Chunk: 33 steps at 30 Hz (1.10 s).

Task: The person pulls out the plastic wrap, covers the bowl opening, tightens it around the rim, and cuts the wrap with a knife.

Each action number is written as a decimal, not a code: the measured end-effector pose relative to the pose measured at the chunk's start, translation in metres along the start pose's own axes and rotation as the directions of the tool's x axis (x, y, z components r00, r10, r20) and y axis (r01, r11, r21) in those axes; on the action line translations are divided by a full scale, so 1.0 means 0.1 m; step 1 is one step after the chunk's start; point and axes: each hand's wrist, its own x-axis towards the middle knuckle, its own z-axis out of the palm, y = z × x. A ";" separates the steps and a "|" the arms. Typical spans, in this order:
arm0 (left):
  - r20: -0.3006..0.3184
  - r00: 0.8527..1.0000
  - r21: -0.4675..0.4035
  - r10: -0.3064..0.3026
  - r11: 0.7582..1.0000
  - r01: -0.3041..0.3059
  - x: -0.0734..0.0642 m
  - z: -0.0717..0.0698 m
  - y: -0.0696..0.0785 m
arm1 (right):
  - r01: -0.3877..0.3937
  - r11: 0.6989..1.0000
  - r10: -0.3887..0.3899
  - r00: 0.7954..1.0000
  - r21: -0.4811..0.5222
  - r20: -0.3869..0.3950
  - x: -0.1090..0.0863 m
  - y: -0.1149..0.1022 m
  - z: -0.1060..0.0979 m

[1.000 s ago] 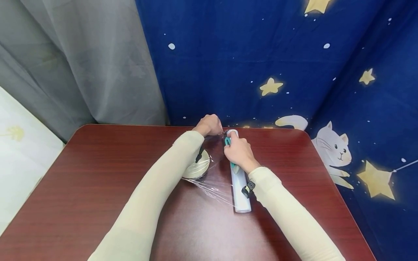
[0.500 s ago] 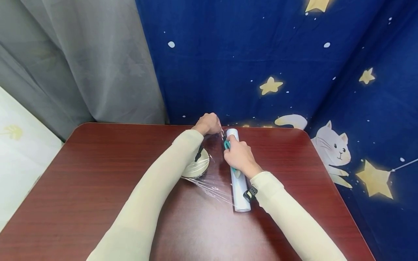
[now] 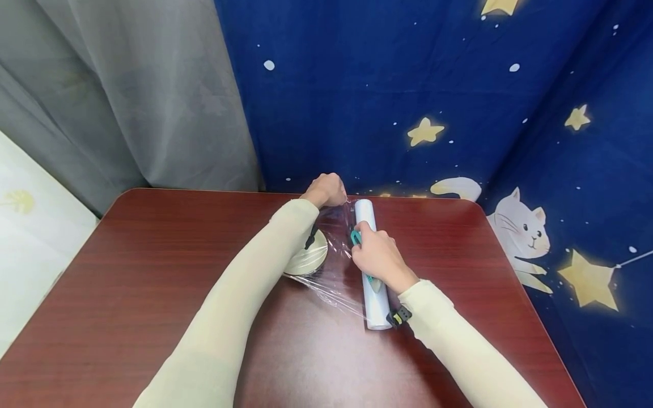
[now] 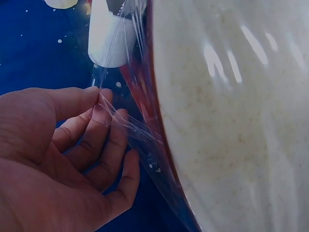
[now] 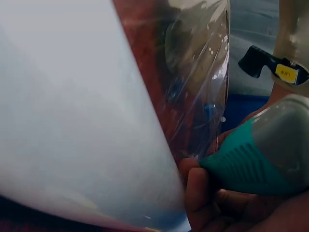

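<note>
My left hand (image 4: 72, 150) pinches an edge of clear plastic wrap (image 4: 133, 121) between thumb and forefinger, near the table's far edge. Under the stretched wrap sits a round pale dish (image 3: 310, 258), partly hidden by my left sleeve. The wrap runs right to a white roll (image 3: 376, 309) lying lengthwise on the table. Over the roll, my right hand (image 3: 380, 258) grips a tool with a teal-and-grey ribbed handle (image 5: 246, 159). A teal loop shows at its front in the head view; I cannot tell its exact kind. Its fingers are right at the wrap beside the roll.
The dark red wooden table (image 3: 153, 283) ends at a rounded far edge, close beyond my left hand. A grey curtain (image 3: 178, 102) and a blue starry curtain (image 3: 336, 113) hang behind it. Black straps (image 3: 399, 316) circle the wrists.
My right hand has moved back along the roll toward me with the tool, uncovering the roll's far end. More wrap shows spread between the hands. My left hand has barely moved.
</note>
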 end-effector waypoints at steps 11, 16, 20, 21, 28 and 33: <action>-0.019 1.000 -0.007 0.010 1.000 -0.010 -0.03 0.01 0.00 | 0.038 0.999 -0.038 0.998 -0.002 0.040 -0.21 -0.02 0.00; -0.017 1.000 -0.002 0.007 1.000 -0.007 -0.02 0.01 0.00 | 0.064 0.998 -0.064 0.997 -0.009 0.049 -0.30 -0.02 0.01; -0.005 1.000 -0.001 0.003 1.000 -0.003 0.01 0.02 -0.01 | 0.080 0.997 -0.080 0.994 0.014 0.068 -0.39 -0.01 0.01; -0.003 1.000 0.001 0.001 1.000 -0.001 0.01 0.02 -0.01 | 0.086 0.996 -0.087 0.994 0.013 0.069 -0.41 -0.01 0.00; -0.002 1.000 0.031 -0.017 0.999 0.017 -0.18 -0.05 0.09 | 0.135 0.991 -0.133 0.988 -0.012 0.082 -0.55 -0.02 -0.01; -0.001 1.000 0.018 -0.010 1.000 0.010 -0.16 -0.05 0.08 | 0.137 0.990 -0.134 0.986 -0.021 0.099 -0.62 -0.04 -0.02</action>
